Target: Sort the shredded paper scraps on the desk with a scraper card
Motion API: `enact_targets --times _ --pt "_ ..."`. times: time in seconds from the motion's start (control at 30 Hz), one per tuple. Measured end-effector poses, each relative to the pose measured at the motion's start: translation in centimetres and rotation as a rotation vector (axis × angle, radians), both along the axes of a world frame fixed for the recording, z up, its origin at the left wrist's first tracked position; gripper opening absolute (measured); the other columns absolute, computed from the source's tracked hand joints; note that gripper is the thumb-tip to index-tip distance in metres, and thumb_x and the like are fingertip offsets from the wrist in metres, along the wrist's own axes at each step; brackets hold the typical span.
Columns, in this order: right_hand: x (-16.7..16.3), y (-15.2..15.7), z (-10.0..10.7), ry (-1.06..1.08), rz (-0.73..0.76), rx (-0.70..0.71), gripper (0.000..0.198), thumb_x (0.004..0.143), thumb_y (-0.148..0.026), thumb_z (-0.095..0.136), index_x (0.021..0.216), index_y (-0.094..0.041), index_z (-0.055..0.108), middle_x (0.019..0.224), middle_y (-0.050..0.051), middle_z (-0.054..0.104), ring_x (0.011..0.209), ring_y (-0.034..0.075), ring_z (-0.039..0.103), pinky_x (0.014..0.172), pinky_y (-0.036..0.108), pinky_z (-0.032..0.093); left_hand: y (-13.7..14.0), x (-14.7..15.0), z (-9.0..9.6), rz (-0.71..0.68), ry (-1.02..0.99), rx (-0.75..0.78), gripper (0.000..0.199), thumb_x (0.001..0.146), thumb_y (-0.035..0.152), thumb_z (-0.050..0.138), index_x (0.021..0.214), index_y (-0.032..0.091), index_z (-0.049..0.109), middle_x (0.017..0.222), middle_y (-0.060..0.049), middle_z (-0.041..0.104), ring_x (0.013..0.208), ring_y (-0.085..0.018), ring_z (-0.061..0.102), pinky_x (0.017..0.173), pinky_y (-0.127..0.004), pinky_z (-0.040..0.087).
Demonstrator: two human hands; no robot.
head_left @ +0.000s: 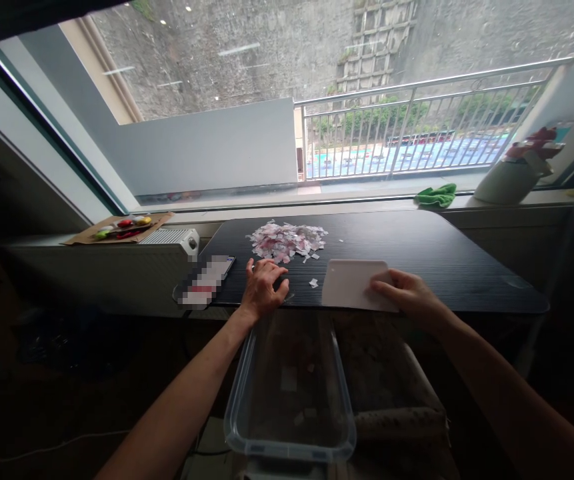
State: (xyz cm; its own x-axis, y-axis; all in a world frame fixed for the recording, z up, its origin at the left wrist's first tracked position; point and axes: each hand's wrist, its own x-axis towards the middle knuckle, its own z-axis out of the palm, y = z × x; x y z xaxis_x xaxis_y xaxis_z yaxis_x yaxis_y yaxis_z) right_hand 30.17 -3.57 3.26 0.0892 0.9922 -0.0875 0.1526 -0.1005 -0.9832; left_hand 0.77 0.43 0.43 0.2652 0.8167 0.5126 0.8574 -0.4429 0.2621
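On the dark table [407, 243] lies a heap of small white and pinkish paper scraps [287, 240]. My left hand [265, 285] is over the table's near edge, just in front of the heap, its fingers bent and apart with nothing visible in them. Between thumb and fingers, my right hand [407, 293] grips a flat, pale rectangular sheet or board [351, 283] by its right side, low over the tabletop. One loose scrap [313, 283] lies between my left hand and the board. Below the table edge stands a clear plastic bin [291, 448] with a few paper pieces inside.
A phone [205, 283] lies at the table's left end. Beyond it, a radiator [169, 241] carries cardboard with colourful items. A green cloth [437, 195] and a pale vase-like container [507, 180] sit on the windowsill. A covered, box-like thing [397, 427] stands right of the bin.
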Motion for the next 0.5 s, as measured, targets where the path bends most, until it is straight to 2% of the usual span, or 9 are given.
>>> enact_targets --times 0.13,0.37,0.5 --pt "0.2 0.7 -0.7 -0.047 -0.030 0.027 0.019 0.062 -0.034 0.072 0.074 -0.019 0.069 0.073 0.003 0.072 0.064 0.018 0.065 0.059 0.027 0.053 0.0 0.0 -0.1 0.000 0.001 -0.003 0.021 0.081 0.027 0.053 0.096 0.024 0.067 0.096 -0.004 0.069 0.116 -0.027 0.053 0.114 -0.058 0.017" --pt "-1.1 0.3 -0.4 0.021 0.047 -0.017 0.026 0.058 -0.036 0.076 0.076 -0.018 0.069 0.071 0.002 0.072 0.063 0.016 0.065 0.058 0.026 0.052 0.0 0.0 -0.1 0.002 0.000 0.000 0.020 0.081 0.027 0.053 0.095 0.023 0.067 0.097 -0.005 0.069 0.116 -0.028 0.053 0.114 -0.058 0.017" --pt "-1.6 -0.5 0.1 0.016 0.148 0.002 0.029 0.059 -0.039 0.075 0.078 -0.018 0.068 0.073 0.002 0.072 0.065 0.017 0.066 0.061 0.027 0.053 0.0 0.0 -0.1 0.006 -0.002 -0.001 0.021 0.081 0.027 0.053 0.096 0.023 0.067 0.097 -0.005 0.070 0.116 -0.027 0.053 0.114 -0.058 0.017"
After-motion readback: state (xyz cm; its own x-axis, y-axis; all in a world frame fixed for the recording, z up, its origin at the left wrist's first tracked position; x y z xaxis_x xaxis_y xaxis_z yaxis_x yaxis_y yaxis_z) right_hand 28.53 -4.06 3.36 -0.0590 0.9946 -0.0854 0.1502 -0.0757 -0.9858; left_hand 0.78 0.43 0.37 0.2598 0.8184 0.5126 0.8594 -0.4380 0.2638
